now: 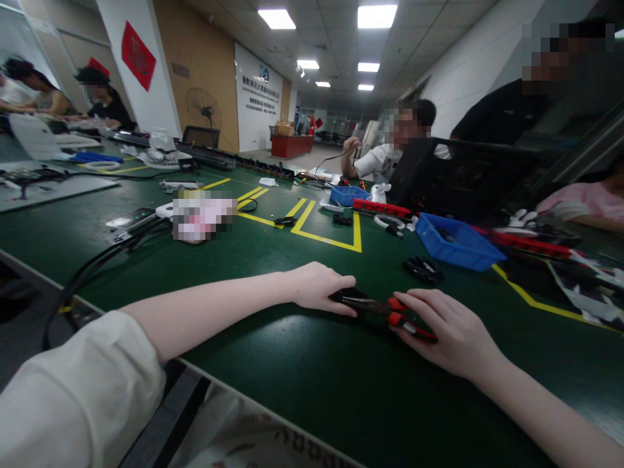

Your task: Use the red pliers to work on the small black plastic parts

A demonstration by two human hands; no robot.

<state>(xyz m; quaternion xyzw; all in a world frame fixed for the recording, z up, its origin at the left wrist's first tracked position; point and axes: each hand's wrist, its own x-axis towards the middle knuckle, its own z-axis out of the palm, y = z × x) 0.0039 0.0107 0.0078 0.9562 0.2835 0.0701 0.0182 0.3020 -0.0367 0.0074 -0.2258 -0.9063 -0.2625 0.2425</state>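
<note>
Dark green table (302, 364) with yellow tape lines; at lower centre, left hand (319, 289) cupped over small black part (344, 296), right hand (448, 331) fingers pinching red-handled pliers (390, 311) lying flat.

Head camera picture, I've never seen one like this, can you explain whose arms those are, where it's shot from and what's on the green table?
The single picture comes from a camera worn on a person's head, looking forward and down, so the two bare arms are the wearer's own. The left hand rests on a small black part on the dark green table. The right hand lies on red-handled pliers, whose tip points toward that part. Further back lie a blue plastic bin, yellow tape lines and black cables. Other people sit working around the table.
</note>
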